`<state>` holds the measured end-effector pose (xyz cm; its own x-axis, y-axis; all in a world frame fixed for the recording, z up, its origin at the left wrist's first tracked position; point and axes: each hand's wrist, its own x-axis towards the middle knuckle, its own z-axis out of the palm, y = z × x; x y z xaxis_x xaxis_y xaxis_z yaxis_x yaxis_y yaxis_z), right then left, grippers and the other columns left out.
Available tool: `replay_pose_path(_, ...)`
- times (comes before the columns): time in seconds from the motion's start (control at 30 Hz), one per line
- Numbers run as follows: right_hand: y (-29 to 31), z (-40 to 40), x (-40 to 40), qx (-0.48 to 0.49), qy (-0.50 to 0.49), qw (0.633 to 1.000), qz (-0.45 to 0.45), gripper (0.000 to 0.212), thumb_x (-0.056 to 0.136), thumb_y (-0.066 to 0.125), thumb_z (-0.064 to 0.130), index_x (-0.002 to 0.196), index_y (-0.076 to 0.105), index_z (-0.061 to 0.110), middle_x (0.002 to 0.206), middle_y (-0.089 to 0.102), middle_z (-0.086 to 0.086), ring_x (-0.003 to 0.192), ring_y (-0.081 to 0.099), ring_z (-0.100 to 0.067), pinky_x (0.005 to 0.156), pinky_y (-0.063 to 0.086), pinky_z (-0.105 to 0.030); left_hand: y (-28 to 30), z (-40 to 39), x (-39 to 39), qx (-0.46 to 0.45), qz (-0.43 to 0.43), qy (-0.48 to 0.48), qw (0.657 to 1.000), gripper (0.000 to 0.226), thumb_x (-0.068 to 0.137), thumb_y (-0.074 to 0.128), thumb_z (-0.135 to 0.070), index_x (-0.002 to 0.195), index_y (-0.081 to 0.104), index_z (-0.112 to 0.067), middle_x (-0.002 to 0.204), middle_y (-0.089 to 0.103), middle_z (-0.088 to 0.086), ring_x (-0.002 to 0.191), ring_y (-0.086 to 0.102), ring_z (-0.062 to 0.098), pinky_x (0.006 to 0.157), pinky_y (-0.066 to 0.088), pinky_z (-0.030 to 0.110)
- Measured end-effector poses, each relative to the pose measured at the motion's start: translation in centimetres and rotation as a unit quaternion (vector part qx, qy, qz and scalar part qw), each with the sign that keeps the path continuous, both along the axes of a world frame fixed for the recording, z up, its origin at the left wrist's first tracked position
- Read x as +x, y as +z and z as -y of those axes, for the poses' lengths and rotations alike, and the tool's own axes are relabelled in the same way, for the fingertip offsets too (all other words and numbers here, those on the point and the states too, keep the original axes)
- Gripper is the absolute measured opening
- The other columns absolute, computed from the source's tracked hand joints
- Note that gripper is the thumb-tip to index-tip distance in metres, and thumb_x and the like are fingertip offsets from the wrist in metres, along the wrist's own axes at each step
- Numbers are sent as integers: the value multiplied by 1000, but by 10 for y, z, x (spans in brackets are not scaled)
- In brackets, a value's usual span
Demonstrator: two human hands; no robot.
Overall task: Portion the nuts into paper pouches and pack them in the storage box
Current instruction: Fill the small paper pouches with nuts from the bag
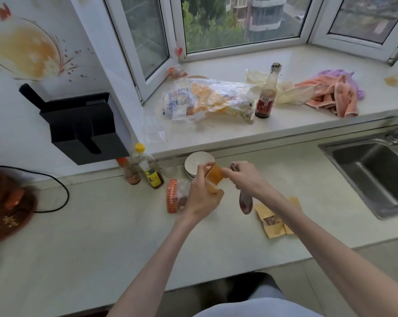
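In the middle of the frame our left hand (pixel 201 197) holds the pouch (pixel 214 179) upright; our right hand (pixel 243 178), just beside its open top, grips the spoon (pixel 245 202).

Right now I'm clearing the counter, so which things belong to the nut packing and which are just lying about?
In use: paper pouch held by left hand; spoon in right hand; nut bag; filled pouches; white bowl.

Lying about: sauce bottle, oil bottles, cloths, plastic bag.
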<state>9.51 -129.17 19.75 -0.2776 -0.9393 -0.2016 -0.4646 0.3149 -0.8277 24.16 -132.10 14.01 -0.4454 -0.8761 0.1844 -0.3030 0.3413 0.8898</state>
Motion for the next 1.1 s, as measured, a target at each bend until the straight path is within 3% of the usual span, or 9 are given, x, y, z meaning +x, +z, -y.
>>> replay_pose_path(0.13,-36,-7,-9,38,3,999,25,29,101,37,18,81,56,8,72,51,8,67,47,-9,71,39,-29,-40,7,21,20,59,69,996,35,80,72,-8,111,61,-18,90,63,-8,85,61,12,78,50,32)
replay_pose_path(0.27,-73,-14,-24,89,23,996,7,33,103,33,19,81,56,8,71,53,3,76,50,-17,66,38,-24,-78,16,48,172,78,110,976,23,81,76,-21,90,59,-33,85,67,-6,77,63,10,67,51,26)
replay_pose_path(0.33,-90,-13,-32,110,19,994,-14,32,103,34,21,86,58,9,74,56,-5,76,51,-20,57,35,-19,-96,24,60,260,110,135,950,19,81,76,-26,93,62,-31,89,68,-8,83,63,11,66,45,21)
replay_pose_path(0.4,-108,-9,-39,130,12,991,-19,31,102,34,20,87,58,7,79,61,-19,78,58,-27,56,34,-28,-115,32,73,310,157,167,923,22,81,71,-21,102,64,-19,94,68,2,86,61,20,66,40,24)
replay_pose_path(0.6,-154,15,-51,145,-15,988,-48,38,102,37,25,79,64,12,87,66,-7,94,62,-28,76,38,-28,-134,64,87,334,198,207,898,22,78,68,-20,99,61,-19,90,63,3,84,57,21,60,37,25)
replay_pose_path(0.8,-176,40,-57,121,-64,987,-81,38,99,41,20,92,69,-5,96,70,-22,94,63,-35,82,46,-38,-139,97,75,338,181,267,884,38,65,62,-29,99,66,-12,91,66,6,89,59,26,68,40,28)
replay_pose_path(0.93,-185,55,-52,121,-54,987,-92,38,97,42,17,86,66,-9,84,68,-25,82,61,-39,72,45,-41,-149,107,68,336,174,291,879,13,74,66,-22,85,66,-16,82,64,2,85,58,26,71,40,27)
replay_pose_path(1.03,-192,65,-45,118,-38,989,-77,38,97,42,17,84,65,-11,78,66,-25,77,59,-39,70,44,-42,-156,109,65,340,181,297,874,13,77,66,-19,90,63,-15,83,62,1,82,55,22,66,38,26)
replay_pose_path(1.1,-197,68,-38,118,-17,991,-56,39,96,43,16,79,66,-10,64,65,-13,66,58,-27,64,40,-35,-159,108,63,355,187,281,871,11,77,66,-19,87,63,-16,76,60,-3,77,54,19,59,36,25)
